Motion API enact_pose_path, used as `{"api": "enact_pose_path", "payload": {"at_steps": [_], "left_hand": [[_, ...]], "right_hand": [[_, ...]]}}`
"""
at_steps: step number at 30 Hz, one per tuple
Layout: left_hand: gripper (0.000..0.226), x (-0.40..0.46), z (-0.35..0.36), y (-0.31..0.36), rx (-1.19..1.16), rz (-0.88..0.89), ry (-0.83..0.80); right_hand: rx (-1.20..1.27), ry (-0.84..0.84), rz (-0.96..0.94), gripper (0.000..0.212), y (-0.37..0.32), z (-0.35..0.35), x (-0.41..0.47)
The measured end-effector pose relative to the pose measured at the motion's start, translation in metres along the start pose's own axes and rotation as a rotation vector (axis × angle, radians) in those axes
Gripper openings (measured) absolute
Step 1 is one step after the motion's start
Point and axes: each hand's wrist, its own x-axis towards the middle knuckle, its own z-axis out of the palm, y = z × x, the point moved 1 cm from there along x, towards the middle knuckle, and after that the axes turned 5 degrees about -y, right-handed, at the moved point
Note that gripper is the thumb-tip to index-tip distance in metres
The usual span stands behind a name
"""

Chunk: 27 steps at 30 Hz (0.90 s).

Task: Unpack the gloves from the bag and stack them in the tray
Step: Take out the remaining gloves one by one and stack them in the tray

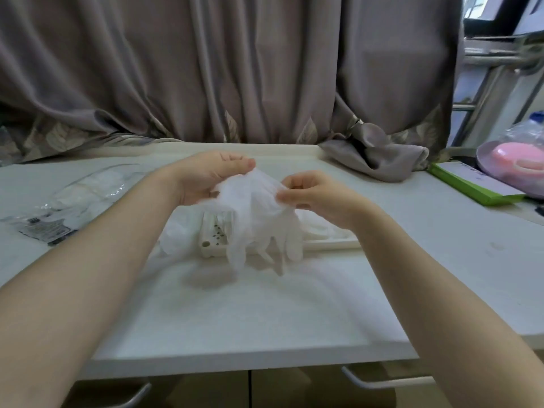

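Both hands hold one white glove (259,213) up over the middle of the bench (235,313). The left hand (206,175) has its grip pinched on the cuff at one side, the right hand (312,191) pinched on the other, and the glove's fingers dangle just above the white tray (332,244). The clear bag (73,198) lies well off to the left, near the bench's edge. The near stretch of bench is open. A green box (474,184) sits at the far right
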Motion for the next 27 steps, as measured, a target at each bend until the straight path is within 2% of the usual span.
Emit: {"api": "enact_pose_path", "payload": {"at_steps": [3,6,9,13,18,22,24,25,27], "left_hand": [[0.01,0.0,-0.013,-0.001,0.048,-0.06,-0.005],[0.012,0.004,-0.016,-0.003,0.08,-0.091,-0.096],[0.009,0.021,-0.013,-0.009,0.107,-0.092,-0.019],[0.012,0.047,-0.005,-0.023,0.397,-0.098,0.175],[0.014,0.068,-0.006,-0.029,0.446,0.01,0.317],[0.011,0.076,-0.014,-0.034,0.59,-0.017,0.351],[0.012,0.078,-0.015,-0.038,0.685,-0.069,0.346],[0.02,0.078,-0.016,-0.04,0.76,-0.096,0.367],[0.036,0.08,-0.015,-0.042,0.977,-0.077,0.446]], "right_hand": [[0.133,-0.01,0.038,0.015,0.005,-0.02,-0.01],[0.159,-0.009,0.073,0.016,0.009,-0.04,-0.019],[0.139,0.08,0.138,0.019,0.009,-0.06,-0.016],[-0.215,0.225,0.232,0.021,0.02,-0.082,0.007],[-0.382,0.377,0.295,0.011,0.037,-0.096,0.036],[-0.518,0.454,0.278,0.006,0.04,-0.094,0.049],[-0.698,0.434,0.305,0.017,0.04,-0.086,0.05],[-0.791,0.45,0.275,0.023,0.041,-0.083,0.049],[-0.905,0.464,0.083,0.027,0.037,-0.073,0.044]]}}
